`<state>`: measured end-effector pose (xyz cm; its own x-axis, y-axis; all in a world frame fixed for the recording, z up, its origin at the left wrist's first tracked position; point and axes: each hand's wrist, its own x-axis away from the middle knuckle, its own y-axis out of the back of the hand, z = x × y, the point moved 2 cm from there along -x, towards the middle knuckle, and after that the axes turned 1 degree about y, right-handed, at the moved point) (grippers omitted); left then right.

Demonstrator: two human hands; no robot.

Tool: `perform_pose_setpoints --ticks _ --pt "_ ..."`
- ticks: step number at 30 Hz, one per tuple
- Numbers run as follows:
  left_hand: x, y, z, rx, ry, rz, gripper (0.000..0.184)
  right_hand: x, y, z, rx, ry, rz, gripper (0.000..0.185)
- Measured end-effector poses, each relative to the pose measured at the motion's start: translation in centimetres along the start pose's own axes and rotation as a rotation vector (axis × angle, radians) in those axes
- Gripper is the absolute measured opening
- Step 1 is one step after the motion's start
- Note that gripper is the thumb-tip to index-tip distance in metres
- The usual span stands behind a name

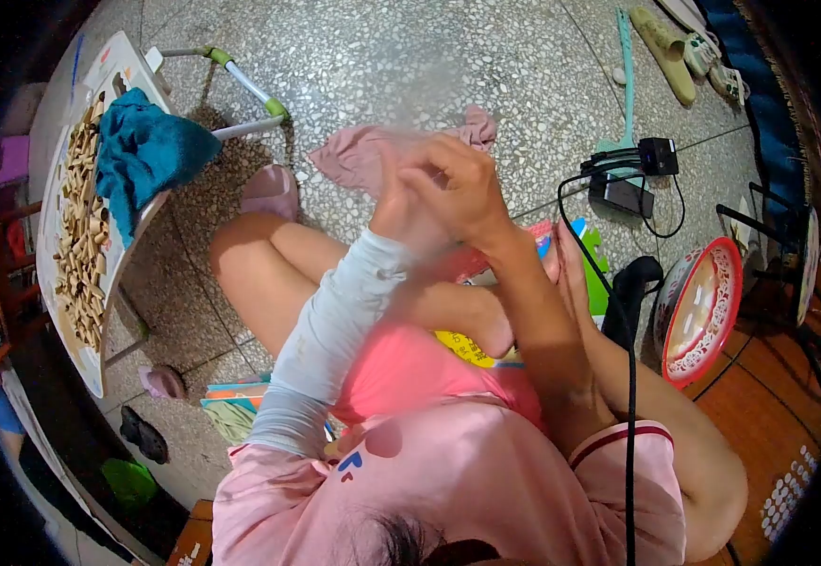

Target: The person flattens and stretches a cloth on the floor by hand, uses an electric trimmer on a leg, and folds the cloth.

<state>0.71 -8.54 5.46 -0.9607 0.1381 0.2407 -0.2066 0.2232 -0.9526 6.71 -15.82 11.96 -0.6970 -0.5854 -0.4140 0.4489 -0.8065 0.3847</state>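
Observation:
My hands are together above the floor in front of my knees. My left hand (403, 203), at the end of a pale blue sleeve, is partly blurred, and its fingers are hard to make out. Against it is my right hand (467, 184), bare-armed, its fingers curled and pressed together toward the left palm. Whatever may be between the fingers is hidden. Behind them a pink cloth (349, 162) lies crumpled on the speckled floor.
At the left, a small table (57, 255) holds many short tan tube-like pieces (85, 217) and a teal towel (142, 151). To the right are a black power adapter (658, 156) with cables and a red-rimmed enamel basin (727, 311). Slippers (661, 52) lie at the back right.

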Motion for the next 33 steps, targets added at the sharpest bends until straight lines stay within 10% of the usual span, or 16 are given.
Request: perform_pose_setpoints --ticks 21,33 --pt "0.0 0.1 0.0 -0.05 0.002 -0.024 0.069 0.5 -0.3 -0.3 0.083 0.01 -0.074 0.012" --pt "-0.3 -0.4 0.5 -0.013 0.024 0.121 0.076 1.1 0.1 -2.3 -0.384 -0.377 0.112 0.017"
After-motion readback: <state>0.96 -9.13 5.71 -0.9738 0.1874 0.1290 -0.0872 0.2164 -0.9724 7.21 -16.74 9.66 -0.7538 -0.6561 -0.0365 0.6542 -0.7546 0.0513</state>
